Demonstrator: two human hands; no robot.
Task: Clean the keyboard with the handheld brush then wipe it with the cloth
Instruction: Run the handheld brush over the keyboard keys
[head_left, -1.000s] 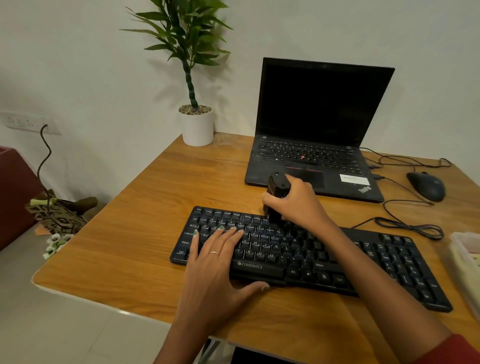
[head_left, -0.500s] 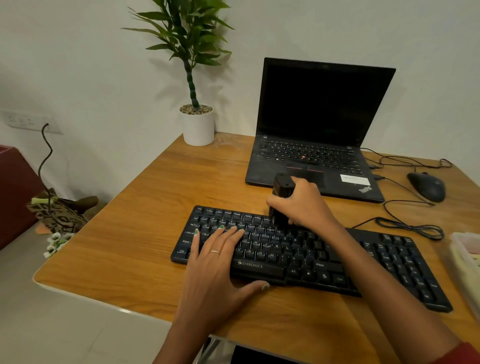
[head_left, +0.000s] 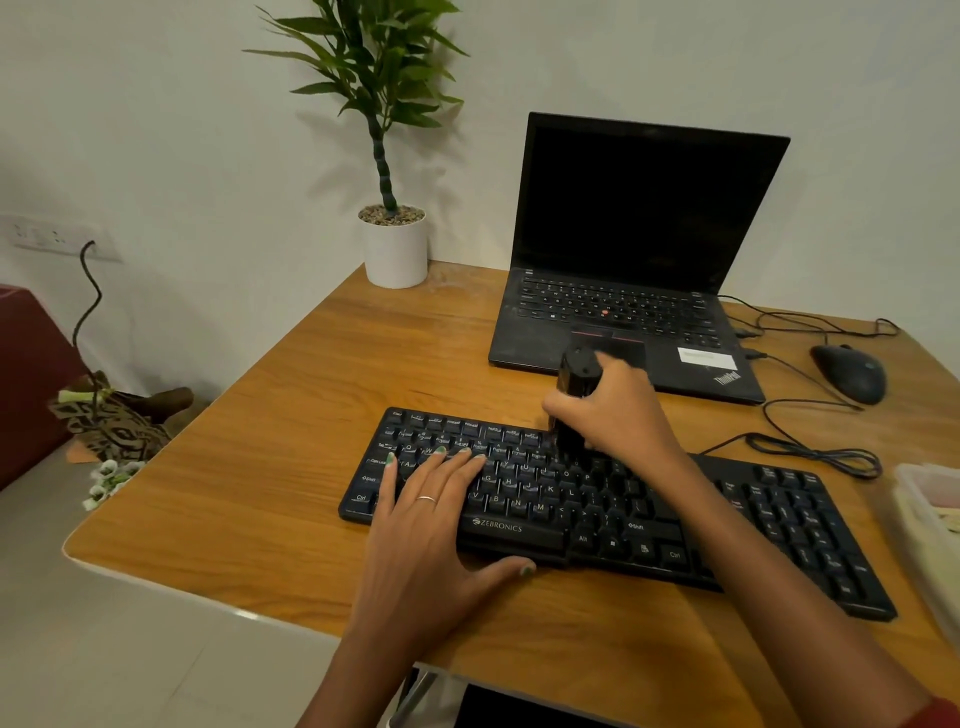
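Keyboard: the black keyboard lies across the near part of the wooden desk, long side toward me, so I can reach every row without leaning.
Left hand: my left hand lies flat with fingers spread over the left keys and the thumb along the front edge; I press down so the board does not slide under the brushing.
Right hand: my right hand is wrapped around the handheld brush, fingers curled round its dark body.
Brush: I hold it upright, lower end down on the upper rows near the middle, so I judge the bristles reach between the keys; the tip itself is hidden.
Cloth: I cannot pick it out; something pale sits in a container at the right edge.
Stage: I judge the brushing is under way, wiping not yet begun.
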